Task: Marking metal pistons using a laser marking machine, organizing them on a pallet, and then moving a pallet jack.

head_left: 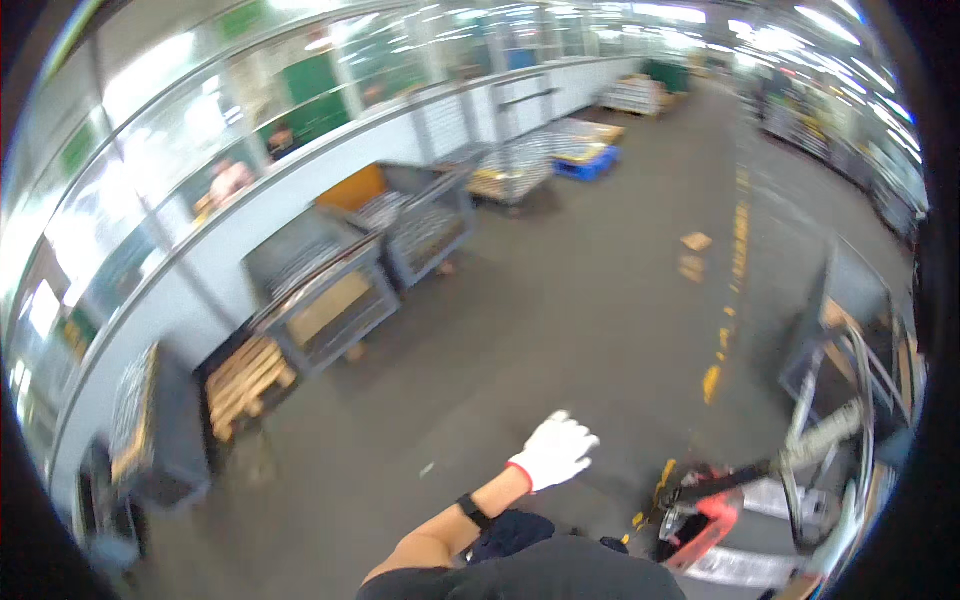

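My left hand, in a white knitted glove with a red cuff, hangs in front of my body over the grey floor. Its fingers are a little apart, and I see nothing in them. A black band circles that wrist. My right hand is out of the picture. At the lower right, apart from the glove, stands a red pallet truck with a long dark handle bar.
Grey metal bins and a wooden pallet line the windowed wall at left. Farther off is a blue pallet. A small brown piece lies near worn yellow floor markings. A grey bin stands at right. People show behind the windows.
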Tool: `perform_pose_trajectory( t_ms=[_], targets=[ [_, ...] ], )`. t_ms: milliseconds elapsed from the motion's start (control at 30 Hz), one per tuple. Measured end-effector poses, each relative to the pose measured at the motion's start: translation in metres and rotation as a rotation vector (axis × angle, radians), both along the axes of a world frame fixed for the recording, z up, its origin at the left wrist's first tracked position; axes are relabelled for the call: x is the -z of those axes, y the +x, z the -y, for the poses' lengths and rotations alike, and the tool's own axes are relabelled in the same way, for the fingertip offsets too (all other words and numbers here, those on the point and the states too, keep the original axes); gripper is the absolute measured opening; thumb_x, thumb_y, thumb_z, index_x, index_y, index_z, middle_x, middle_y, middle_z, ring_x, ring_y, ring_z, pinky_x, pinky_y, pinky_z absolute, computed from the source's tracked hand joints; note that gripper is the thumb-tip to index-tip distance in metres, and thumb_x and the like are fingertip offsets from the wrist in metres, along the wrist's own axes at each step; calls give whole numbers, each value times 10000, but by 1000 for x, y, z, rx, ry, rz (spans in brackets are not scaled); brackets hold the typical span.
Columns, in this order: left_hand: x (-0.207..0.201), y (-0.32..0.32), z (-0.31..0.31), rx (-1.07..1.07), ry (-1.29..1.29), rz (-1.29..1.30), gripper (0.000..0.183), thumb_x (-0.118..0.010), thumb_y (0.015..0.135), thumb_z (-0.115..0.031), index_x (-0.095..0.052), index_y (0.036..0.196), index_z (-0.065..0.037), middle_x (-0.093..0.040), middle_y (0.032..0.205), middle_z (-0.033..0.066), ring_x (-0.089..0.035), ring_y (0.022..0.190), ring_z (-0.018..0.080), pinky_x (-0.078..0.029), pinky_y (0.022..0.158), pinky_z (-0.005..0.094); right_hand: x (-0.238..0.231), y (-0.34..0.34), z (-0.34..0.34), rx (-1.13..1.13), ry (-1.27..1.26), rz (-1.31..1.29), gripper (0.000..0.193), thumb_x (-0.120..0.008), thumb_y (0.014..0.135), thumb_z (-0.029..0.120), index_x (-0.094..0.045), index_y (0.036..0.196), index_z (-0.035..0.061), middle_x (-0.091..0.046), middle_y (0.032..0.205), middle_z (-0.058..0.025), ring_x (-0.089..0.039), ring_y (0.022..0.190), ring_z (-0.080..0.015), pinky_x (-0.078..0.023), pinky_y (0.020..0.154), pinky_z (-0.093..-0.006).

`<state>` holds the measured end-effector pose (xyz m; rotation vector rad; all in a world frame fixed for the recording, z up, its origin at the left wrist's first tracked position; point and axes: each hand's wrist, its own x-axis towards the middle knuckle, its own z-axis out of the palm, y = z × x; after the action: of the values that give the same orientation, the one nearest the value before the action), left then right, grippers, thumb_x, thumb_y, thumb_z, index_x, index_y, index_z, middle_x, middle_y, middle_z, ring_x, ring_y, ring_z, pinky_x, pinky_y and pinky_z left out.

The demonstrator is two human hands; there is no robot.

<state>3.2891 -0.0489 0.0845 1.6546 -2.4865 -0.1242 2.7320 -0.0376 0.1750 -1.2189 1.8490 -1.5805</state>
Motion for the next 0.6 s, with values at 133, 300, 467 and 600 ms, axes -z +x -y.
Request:
perform_pose_trajectory(
  t_ms=[133,300,467,600],
  targets=[
    [-26,41,14,147,-38,65,480,-647,879,-344,-579,1303,-130,-616,1227,96,-583,1125,252,-381,1070,442,24,86,-2,120,-37,-31,273,-719,865,115,-689,1117,14,-557,799,62,-426,664,-40,-351,562,-247],
    [-74,41,28,337,-359,-8,680,-724,814,-350,-500,1426,-158,-481,1443,157,-478,1299,331,-291,1172,513,-20,318,-46,30,53,89,197,-792,787,116,-750,951,16,-704,759,-9,-623,686,-93,-521,636,-295],
    [-90,14,19,700,-492,-106,560,-706,807,-216,-561,1344,-146,-571,1298,144,-519,1211,337,-349,1104,515,44,410,-99,-137,237,-414,406,-717,796,435,-716,964,64,-705,798,-174,-692,684,-332,-546,656,-400],
    [-8,21,-12,698,196,-489,300,-627,762,-94,-669,1055,-44,-659,1078,170,-602,1088,316,-418,1042,443,69,449,-156,-301,449,-544,427,-698,789,498,-693,900,86,-700,823,-173,-688,776,-361,-544,723,-438]
  ],
)
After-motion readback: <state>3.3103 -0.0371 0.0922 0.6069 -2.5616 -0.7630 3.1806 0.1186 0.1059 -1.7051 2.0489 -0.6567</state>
